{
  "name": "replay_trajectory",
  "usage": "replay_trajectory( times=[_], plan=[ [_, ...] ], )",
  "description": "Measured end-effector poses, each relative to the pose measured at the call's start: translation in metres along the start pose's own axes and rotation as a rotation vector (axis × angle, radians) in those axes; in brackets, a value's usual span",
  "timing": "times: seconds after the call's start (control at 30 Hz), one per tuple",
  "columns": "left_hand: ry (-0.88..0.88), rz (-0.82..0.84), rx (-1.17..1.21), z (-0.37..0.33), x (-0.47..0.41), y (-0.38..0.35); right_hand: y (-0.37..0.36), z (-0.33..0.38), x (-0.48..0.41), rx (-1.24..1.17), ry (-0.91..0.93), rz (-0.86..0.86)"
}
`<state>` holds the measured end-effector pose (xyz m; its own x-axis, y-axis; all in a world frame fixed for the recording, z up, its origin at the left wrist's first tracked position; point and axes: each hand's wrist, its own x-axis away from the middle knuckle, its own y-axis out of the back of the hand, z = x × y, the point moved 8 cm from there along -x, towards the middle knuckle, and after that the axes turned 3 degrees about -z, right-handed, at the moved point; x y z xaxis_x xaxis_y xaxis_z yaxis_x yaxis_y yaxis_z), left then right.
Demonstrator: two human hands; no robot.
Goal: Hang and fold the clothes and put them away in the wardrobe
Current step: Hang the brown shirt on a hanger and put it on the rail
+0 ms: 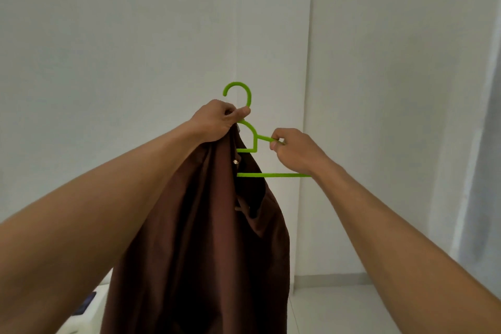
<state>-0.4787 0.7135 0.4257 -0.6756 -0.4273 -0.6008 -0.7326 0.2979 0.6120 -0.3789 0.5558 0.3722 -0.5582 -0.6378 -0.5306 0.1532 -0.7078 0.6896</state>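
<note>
White wall (108, 35); left hand (217, 119) clamped round hanger (271, 174), shirt (203, 238); right hand (295, 152) pinched round hanger

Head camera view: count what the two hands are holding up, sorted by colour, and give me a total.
Green: 1, the hanger
Brown: 1, the shirt
Total: 2
</note>
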Motion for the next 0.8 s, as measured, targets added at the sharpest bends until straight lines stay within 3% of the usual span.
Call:
replay_trajectory(
  times=[0.13,0.3,0.37,0.6,0.7,0.8],
  plan=[
    [-0.025,-0.025,-0.039,-0.003,-0.001,0.003,-0.007,-0.002,-0.004,0.003,0.024,-0.104],
    [-0.048,-0.147,-0.121,-0.009,-0.008,0.022,-0.012,0.010,0.023,0.180,0.145,-0.561],
    [-0.042,-0.190,-0.131,-0.009,-0.011,0.030,-0.020,0.013,0.041,0.191,0.133,-0.644],
    [-0.030,-0.296,-0.157,-0.003,-0.011,0.050,-0.085,-0.031,0.034,0.049,-0.272,-0.045],
    [-0.037,-0.292,-0.198,0.007,-0.007,0.053,-0.070,-0.052,0.021,-0.142,-0.375,-0.084],
    [-0.032,-0.268,-0.278,0.023,-0.001,0.054,-0.049,-0.070,0.012,-0.505,-0.498,-0.145]
  ],
)
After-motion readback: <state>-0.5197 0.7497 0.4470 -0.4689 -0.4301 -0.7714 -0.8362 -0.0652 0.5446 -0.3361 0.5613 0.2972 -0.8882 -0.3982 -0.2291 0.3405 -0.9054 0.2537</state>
